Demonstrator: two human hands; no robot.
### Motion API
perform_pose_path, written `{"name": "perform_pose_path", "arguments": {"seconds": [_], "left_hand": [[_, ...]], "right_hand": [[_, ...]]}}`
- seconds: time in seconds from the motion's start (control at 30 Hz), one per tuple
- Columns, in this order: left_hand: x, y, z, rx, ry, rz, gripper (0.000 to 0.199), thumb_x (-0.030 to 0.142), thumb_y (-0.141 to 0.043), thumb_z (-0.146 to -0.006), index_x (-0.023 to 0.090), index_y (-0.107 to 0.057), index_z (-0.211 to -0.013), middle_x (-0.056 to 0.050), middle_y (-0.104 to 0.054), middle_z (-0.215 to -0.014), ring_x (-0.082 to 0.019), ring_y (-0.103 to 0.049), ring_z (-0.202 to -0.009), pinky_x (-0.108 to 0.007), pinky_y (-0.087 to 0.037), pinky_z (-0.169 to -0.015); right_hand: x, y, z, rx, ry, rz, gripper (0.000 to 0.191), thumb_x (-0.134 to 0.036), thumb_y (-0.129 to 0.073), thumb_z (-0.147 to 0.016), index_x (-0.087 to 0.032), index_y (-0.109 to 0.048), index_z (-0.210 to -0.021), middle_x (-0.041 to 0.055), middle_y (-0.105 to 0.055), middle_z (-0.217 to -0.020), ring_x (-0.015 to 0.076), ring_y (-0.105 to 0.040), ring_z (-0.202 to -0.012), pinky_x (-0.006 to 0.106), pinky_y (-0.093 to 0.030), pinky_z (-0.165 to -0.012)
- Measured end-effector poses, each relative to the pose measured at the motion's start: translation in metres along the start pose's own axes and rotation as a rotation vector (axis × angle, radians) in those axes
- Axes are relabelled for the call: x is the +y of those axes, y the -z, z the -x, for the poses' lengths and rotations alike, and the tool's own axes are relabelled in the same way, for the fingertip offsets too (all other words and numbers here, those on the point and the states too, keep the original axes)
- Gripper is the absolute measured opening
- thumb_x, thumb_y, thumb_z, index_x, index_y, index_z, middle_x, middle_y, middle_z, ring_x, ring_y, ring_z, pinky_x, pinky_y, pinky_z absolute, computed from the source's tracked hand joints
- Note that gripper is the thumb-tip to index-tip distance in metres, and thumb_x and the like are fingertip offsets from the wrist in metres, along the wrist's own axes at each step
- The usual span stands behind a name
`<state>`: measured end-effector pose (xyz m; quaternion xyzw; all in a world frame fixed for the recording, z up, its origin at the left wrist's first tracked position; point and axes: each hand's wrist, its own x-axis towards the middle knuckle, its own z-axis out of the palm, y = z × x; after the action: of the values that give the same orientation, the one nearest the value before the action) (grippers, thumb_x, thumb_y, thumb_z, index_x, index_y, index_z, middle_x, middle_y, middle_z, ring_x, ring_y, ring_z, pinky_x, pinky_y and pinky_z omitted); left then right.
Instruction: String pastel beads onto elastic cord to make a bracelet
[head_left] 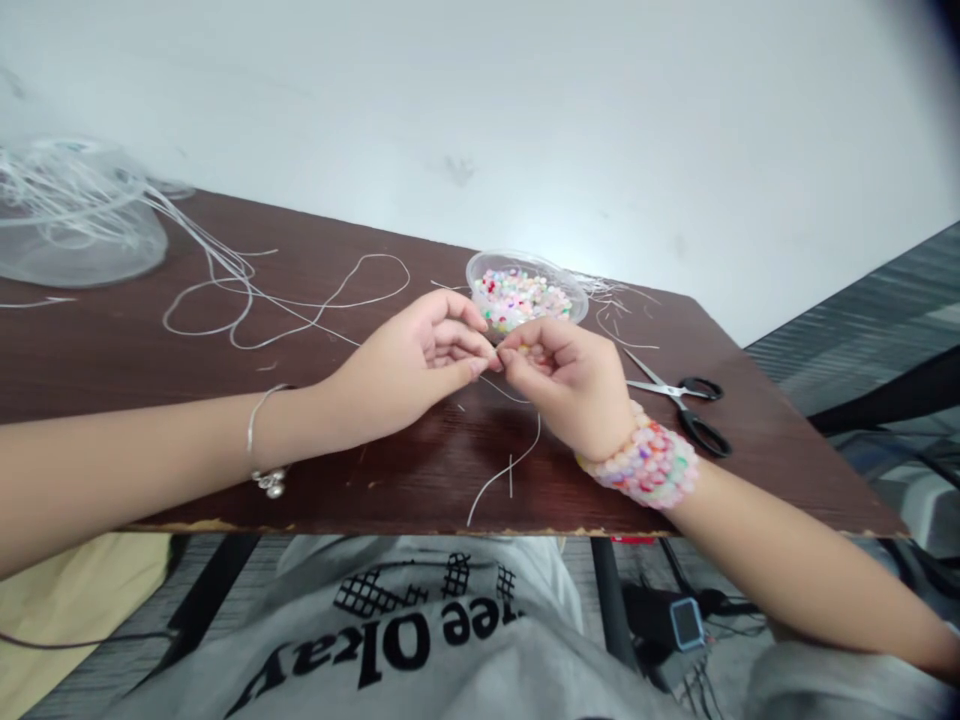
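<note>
**Okay, pinching over the table (360, 470)**

From the head view, our left hand (409, 365) and right hand (570, 385) meet, fingertips clamped together on the white cord (504, 472), which trails toward the near edge (375, 527). Scissors (679, 405) lie just right of the right hand, beside our beaded cuff (641, 465). Just beyond the fingers, a clear bowl (480, 275) holds mixed beads (517, 298). Far left, a clear dome (75, 255) holds tangled cord.
</note>
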<state>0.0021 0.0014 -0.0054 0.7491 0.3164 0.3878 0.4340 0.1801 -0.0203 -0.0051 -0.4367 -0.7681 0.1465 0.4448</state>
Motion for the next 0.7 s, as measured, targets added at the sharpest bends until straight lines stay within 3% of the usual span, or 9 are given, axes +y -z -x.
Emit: {"name": "perform_pose_path", "arguments": {"seconds": [0.17,0.23,0.3,0.37,0.53,0.6,0.7], "left_hand": [[-0.007,0.023,-0.003,-0.081,-0.501,-0.620,0.009,0.020,-0.053,-0.082,0.022,-0.058,-0.091,-0.002,-0.067,-0.092,-0.017,-0.062,-0.085,-0.033,-0.047,-0.080],[-0.010,0.031,-0.004,-0.078,-0.679,-0.746,0.011,0.019,-0.052,-0.084,0.024,-0.061,-0.089,-0.001,-0.068,-0.091,-0.017,-0.061,-0.085,-0.033,-0.046,-0.079],[-0.012,0.035,-0.004,-0.071,-0.756,-0.783,0.014,0.018,-0.050,-0.086,0.024,-0.062,-0.090,-0.001,-0.069,-0.092,-0.016,-0.061,-0.085,-0.030,-0.046,-0.079],[-0.011,0.035,-0.003,-0.059,-0.704,-0.769,0.016,0.017,-0.049,-0.087,0.023,-0.063,-0.091,-0.001,-0.069,-0.092,-0.015,-0.061,-0.087,-0.027,-0.046,-0.081],[-0.003,0.024,0.000,0.087,-0.298,-0.469,0.009,0.027,-0.057,-0.085,0.020,-0.060,-0.090,-0.001,-0.068,-0.088,-0.013,-0.064,-0.080,-0.023,-0.050,-0.074],[-0.001,0.020,-0.001,0.046,-0.142,-0.319,0.017,0.032,-0.057,-0.085,0.019,-0.060,-0.094,-0.002,-0.068,-0.087,-0.013,-0.064,-0.076,-0.023,-0.051,-0.071],[-0.002,0.015,-0.003,-0.106,0.057,-0.163,0.027,0.038,-0.048,-0.089,0.017,-0.065,-0.093,-0.002,-0.068,-0.076,-0.012,-0.062,-0.066,-0.023,-0.051,-0.064]], "right_hand": [[-0.005,0.006,-0.003,-0.077,-0.172,-0.240,0.004,-0.015,-0.059,-0.076,-0.013,-0.060,-0.073,-0.0019,-0.056,-0.061,0.0062,-0.044,-0.052,0.020,-0.037,-0.049],[-0.007,0.008,-0.003,-0.097,-0.206,-0.310,0.005,-0.016,-0.059,-0.076,-0.014,-0.059,-0.072,-0.0034,-0.053,-0.058,0.0052,-0.041,-0.049,0.020,-0.035,-0.047],[-0.006,0.009,-0.004,-0.092,-0.229,-0.344,0.005,-0.016,-0.059,-0.076,-0.014,-0.059,-0.072,-0.0041,-0.051,-0.057,0.0048,-0.040,-0.048,0.020,-0.034,-0.046],[-0.005,0.011,-0.004,-0.063,-0.240,-0.358,0.004,-0.016,-0.060,-0.076,-0.014,-0.059,-0.072,-0.0039,-0.051,-0.058,0.0050,-0.041,-0.049,0.020,-0.035,-0.047],[-0.001,0.010,-0.005,-0.078,-0.234,-0.376,0.006,-0.019,-0.060,-0.078,-0.014,-0.060,-0.075,-0.0040,-0.050,-0.057,0.0048,-0.039,-0.048,0.019,-0.034,-0.046],[0.001,0.009,-0.004,-0.109,-0.208,-0.336,0.009,-0.021,-0.060,-0.080,-0.013,-0.061,-0.076,-0.0039,-0.050,-0.057,0.0044,-0.037,-0.048,0.019,-0.032,-0.046],[0.004,0.006,-0.001,-0.140,-0.145,-0.255,0.010,-0.022,-0.058,-0.082,-0.013,-0.061,-0.078,-0.0029,-0.051,-0.060,0.0048,-0.038,-0.051,0.018,-0.033,-0.047]]}}
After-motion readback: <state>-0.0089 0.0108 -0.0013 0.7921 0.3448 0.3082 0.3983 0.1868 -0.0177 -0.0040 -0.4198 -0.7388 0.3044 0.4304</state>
